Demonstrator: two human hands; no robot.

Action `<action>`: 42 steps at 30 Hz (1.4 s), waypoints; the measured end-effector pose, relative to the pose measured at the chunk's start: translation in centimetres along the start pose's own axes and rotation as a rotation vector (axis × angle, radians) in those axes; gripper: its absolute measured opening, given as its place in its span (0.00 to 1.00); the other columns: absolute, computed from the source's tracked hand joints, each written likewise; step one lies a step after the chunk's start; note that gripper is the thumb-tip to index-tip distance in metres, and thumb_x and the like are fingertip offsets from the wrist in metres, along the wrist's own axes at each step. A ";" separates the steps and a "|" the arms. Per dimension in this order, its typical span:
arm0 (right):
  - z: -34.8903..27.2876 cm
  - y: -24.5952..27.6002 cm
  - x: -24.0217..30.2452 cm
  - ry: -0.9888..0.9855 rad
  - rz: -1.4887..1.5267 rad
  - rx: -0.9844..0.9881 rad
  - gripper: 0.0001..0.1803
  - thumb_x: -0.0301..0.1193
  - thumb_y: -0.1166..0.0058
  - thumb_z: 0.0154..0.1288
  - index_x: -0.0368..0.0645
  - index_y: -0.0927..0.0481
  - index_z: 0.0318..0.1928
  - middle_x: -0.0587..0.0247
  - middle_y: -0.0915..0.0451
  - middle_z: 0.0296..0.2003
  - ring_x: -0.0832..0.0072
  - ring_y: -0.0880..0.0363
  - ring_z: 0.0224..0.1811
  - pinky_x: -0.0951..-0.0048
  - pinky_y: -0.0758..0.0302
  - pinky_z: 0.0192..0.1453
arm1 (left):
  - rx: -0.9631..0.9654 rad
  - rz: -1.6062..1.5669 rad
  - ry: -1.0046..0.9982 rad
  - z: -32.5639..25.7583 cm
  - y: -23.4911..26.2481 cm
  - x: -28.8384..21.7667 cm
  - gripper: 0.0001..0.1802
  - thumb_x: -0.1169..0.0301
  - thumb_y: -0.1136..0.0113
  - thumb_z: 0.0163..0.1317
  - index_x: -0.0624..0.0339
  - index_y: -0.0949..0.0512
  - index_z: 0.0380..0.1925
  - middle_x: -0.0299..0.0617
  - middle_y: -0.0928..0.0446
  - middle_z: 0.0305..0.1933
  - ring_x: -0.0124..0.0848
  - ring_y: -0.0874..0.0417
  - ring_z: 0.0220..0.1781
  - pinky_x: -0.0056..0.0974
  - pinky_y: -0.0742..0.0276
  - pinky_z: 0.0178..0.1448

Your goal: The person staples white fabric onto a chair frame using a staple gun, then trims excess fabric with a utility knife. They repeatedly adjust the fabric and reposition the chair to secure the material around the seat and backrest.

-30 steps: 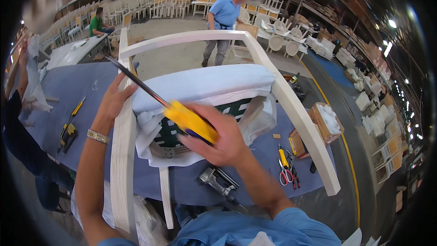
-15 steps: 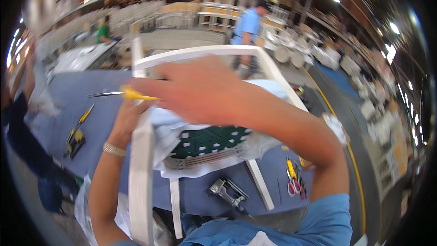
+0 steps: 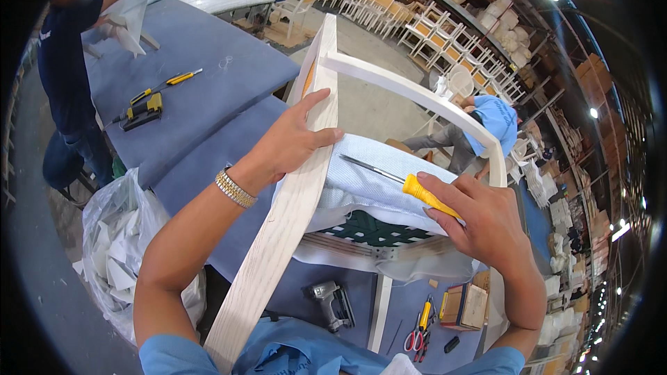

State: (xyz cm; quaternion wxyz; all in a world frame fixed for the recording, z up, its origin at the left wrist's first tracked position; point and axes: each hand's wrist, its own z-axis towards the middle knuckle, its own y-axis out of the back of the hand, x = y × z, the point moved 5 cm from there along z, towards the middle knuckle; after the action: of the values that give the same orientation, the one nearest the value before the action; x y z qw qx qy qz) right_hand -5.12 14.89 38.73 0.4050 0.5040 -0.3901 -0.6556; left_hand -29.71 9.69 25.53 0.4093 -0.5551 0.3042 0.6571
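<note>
A pale wooden chair frame [image 3: 274, 236] is tilted in front of me on the blue-covered table. My left hand [image 3: 288, 135] grips its left post, with the thumb and fingers around the wood. In my right hand [image 3: 490, 219] is a yellow-handled screwdriver [image 3: 427, 194], its long metal shaft pointing left above the seat. White woven fabric [image 3: 385, 167] covers the seat, and its loose edges hang around the opening. Dark green webbing [image 3: 375, 228] shows beneath it. The shaft's tip lies over the fabric; whether it touches, I cannot tell.
A staple gun [image 3: 332, 305], red-handled scissors [image 3: 415, 340] and a small cardboard box [image 3: 464, 307] lie near me. Farther left are a yellow-black tool [image 3: 142, 111] and a clear bag of scraps [image 3: 121, 250]. Co-workers stand at left, sit at the back and bend at right.
My right hand has brought the screwdriver from the left post across to the right, over the seat fabric. My left hand now shows on the post. The view has turned.
</note>
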 end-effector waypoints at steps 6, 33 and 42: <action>1.4 0.3 0.7 0.032 -0.019 0.057 0.26 0.35 0.33 0.60 0.57 0.18 0.60 0.66 0.21 0.28 0.67 0.23 0.23 0.66 0.29 0.26 | -0.015 0.043 -0.005 0.0 0.3 0.6 0.43 0.69 0.31 0.62 0.59 0.40 0.75 0.57 0.27 0.62 0.36 0.22 0.56 0.37 0.24 0.58; -1.0 -3.8 1.4 -0.177 0.485 -0.003 0.23 0.31 0.41 0.68 0.47 0.23 0.63 0.51 0.16 0.38 0.55 0.17 0.35 0.64 0.22 0.41 | 0.067 0.009 0.034 -2.6 -0.5 -0.2 0.36 0.74 0.41 0.60 0.55 0.32 0.72 0.50 0.27 0.66 0.32 0.24 0.61 0.34 0.29 0.66; -0.9 -4.5 -0.8 -0.248 0.708 0.021 0.22 0.34 0.41 0.70 0.47 0.22 0.62 0.50 0.15 0.45 0.55 0.16 0.43 0.66 0.22 0.50 | 0.120 -0.037 -0.026 -2.2 -0.3 0.2 0.35 0.74 0.40 0.61 0.56 0.32 0.72 0.49 0.29 0.67 0.31 0.25 0.60 0.35 0.29 0.66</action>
State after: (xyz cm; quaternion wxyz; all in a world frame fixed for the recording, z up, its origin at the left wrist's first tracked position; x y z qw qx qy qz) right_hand -4.78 17.16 34.68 0.5511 0.2586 -0.5932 -0.5269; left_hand -28.39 8.04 24.91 0.4581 -0.5264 0.3273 0.6371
